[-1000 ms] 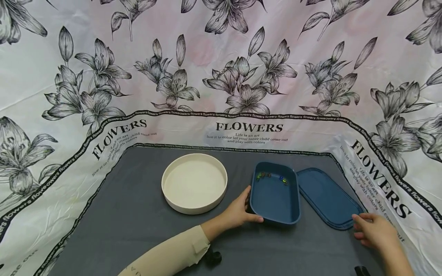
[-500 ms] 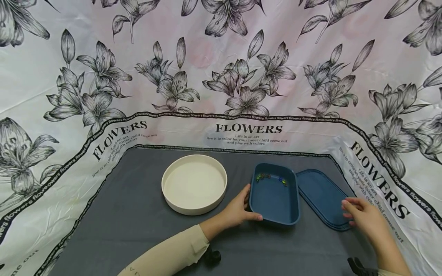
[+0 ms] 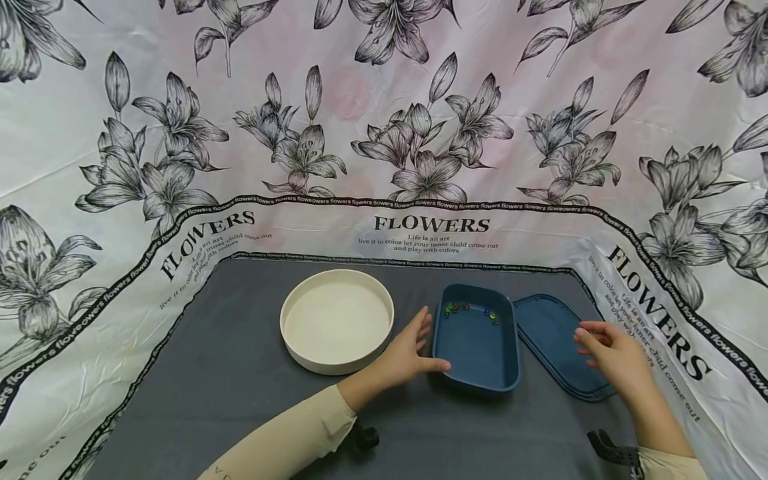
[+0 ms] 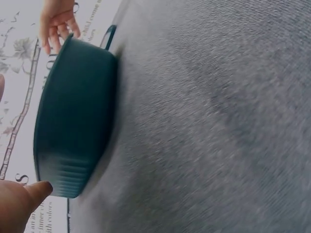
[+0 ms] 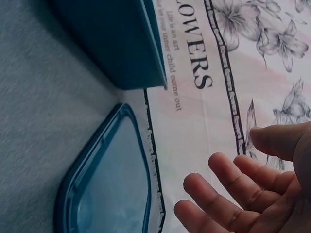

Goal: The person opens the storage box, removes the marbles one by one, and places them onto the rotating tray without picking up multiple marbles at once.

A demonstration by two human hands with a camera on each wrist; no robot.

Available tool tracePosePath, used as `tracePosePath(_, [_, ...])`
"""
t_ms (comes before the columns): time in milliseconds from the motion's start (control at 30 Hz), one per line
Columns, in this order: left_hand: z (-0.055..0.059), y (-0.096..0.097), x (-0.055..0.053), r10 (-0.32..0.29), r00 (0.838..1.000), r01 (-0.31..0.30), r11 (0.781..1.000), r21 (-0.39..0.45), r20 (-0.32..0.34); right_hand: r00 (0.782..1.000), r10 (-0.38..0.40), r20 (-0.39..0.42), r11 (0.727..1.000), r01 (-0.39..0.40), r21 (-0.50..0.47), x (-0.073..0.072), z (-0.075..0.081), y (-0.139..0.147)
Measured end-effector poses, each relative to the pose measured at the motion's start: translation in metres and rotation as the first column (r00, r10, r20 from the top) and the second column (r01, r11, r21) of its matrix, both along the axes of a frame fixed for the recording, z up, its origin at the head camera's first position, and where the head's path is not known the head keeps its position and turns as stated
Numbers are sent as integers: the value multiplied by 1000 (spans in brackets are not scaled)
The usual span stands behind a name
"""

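Observation:
A blue rectangular box (image 3: pixel 477 350) stands on the grey cloth, with several small coloured marbles (image 3: pixel 459 307) near its far end. My left hand (image 3: pixel 403 357) is at the box's left side, fingers spread and thumb near the front corner. In the left wrist view the thumb (image 4: pixel 34 194) is close to the ribbed end of the box (image 4: pixel 75 116); whether it touches cannot be told. The blue lid (image 3: pixel 561 347) lies to the right of the box. Over the lid's right part hovers my right hand (image 3: pixel 618 360), holding nothing, its fingers (image 5: pixel 214 194) loosely extended.
A round cream tray (image 3: pixel 337 323) sits left of the box. Grey cloth (image 3: pixel 240 400) with a white flower-printed border (image 3: pixel 432 230) covers the surface. Small black objects show by the wrists, one of them a strap (image 3: pixel 615 450) on the right.
My left hand has loosened from the box and shifted slightly left. The right hand has moved left and away from me, from the lid's near end to over it. Box and lid stay put.

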State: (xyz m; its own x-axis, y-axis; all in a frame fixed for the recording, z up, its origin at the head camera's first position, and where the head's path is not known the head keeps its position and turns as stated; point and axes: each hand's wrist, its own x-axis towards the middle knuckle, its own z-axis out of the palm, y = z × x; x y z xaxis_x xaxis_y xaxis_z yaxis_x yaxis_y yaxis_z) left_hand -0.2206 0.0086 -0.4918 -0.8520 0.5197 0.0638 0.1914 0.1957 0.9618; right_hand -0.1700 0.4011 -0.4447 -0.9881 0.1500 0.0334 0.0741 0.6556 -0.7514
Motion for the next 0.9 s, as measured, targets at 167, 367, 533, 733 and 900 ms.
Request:
tracePosePath(167, [9, -6, -3, -2, 1000, 2, 1000, -1, -18, 999, 21, -33, 998, -20, 52, -8, 7, -9])
tracePosePath(367, [18, -18, -3, -8, 999, 9, 1000, 18, -38, 997, 22, -74, 996, -16, 86, -15, 13, -18])
tracePosePath(533, [25, -33, -1, 4, 997, -3, 1000, 11, -82, 993, 40, -113, 994, -28, 102, -20, 14, -22])
tracePosePath(733, [37, -60, 0, 33, 979, -42, 998, -39, -203, 990, 70, -122, 992, -55, 117, -26, 19, -28])
tracePosePath(900, [43, -87, 2, 100, 966, -107, 994, -16, -238, 985, 96, -145, 991, -80, 109, -32, 22, -34])
